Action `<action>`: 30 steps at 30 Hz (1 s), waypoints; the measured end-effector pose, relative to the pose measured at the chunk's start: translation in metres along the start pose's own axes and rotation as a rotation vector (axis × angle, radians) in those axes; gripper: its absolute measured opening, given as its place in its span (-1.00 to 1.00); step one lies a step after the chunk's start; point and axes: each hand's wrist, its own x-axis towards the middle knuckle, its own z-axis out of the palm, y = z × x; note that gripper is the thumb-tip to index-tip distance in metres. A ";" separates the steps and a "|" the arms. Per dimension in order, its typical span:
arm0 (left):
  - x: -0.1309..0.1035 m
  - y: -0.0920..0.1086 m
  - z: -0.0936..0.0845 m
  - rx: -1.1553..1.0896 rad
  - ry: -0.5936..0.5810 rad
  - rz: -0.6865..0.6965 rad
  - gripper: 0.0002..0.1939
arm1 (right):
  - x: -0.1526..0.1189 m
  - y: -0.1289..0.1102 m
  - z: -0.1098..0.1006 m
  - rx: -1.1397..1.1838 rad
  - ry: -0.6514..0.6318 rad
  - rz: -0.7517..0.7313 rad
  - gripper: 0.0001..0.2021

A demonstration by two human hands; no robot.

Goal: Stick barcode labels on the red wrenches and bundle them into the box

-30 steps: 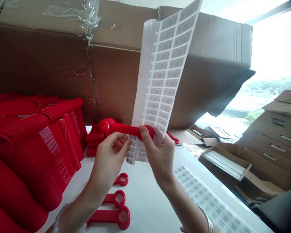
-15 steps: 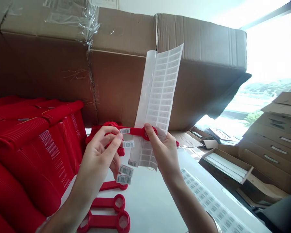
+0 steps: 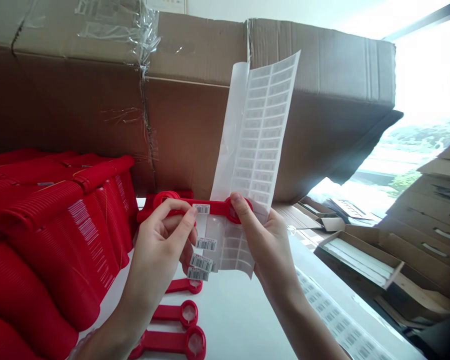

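Note:
Both hands hold a red plastic bar with rounded ends [image 3: 218, 207] level in front of me. A small white barcode sticker [image 3: 201, 209] lies on its middle. My left hand [image 3: 165, 240] is closed, thumb and forefinger pinching the bar beside that sticker. More barcode stickers [image 3: 201, 262] hang by its lower fingers. My right hand [image 3: 268, 240] grips the bar's right end, thumb over its ring. Beneath that thumb it also holds a curled white label sheet [image 3: 264, 125], which rises behind the bar.
Stacked red ribbed pieces [image 3: 60, 220] fill the left. Several similar red bars [image 3: 165, 341] lie on the white table [image 3: 232, 320]. Another barcode sheet [image 3: 333, 315] lies at right. A large cardboard box [image 3: 195, 125] stands behind; an open carton [image 3: 360, 257] sits far right.
The barcode stickers by my left fingers have shifted; one has dropped lower, away from the bar. The sticker on the bar stays there. Hands, bar and sheet appear slightly further right.

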 end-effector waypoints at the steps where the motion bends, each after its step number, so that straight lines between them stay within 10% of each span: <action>1: 0.000 0.000 0.000 0.006 0.007 0.007 -0.75 | 0.000 0.000 0.000 0.011 -0.003 0.004 -0.64; 30: 0.016 -0.017 0.004 0.068 0.200 0.068 -0.55 | -0.011 0.003 0.011 -0.014 0.028 -0.015 -0.70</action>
